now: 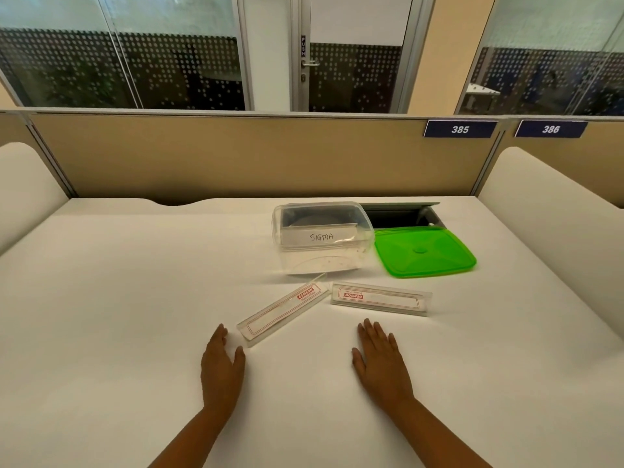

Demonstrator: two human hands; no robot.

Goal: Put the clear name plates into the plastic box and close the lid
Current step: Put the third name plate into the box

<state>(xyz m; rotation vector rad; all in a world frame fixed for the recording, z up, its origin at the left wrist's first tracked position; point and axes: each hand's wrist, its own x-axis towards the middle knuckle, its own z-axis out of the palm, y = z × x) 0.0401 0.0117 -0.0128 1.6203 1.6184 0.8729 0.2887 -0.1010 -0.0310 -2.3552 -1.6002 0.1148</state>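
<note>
Head view shows both hands flat and empty on the white desk (118, 298), fingers spread, gripping nothing. The left hand (221, 368) lies just beside the near end of the left plate (283, 310), which runs diagonally away from it. The right hand (381, 363) is near the right plate (381, 298), which lies crosswise a little farther out. A third plate marked SIGMA (320, 236) already stands inside the clear box (322, 239). The green lid (423, 251) lies off, touching the box on its right.

The step in hand looks like the first pickup. Each plate is long, slick and light, so a pinch across the middle should keep it level. The box looks short for them, so going in tilted, like the one inside, would likely suit.

The desk is otherwise bare, with a cable hatch (401, 214) open behind the box. A tan partition (236, 157) carries the numbers 385 and 386. Beyond it are dotted glass walls and a door marked PUSH.
</note>
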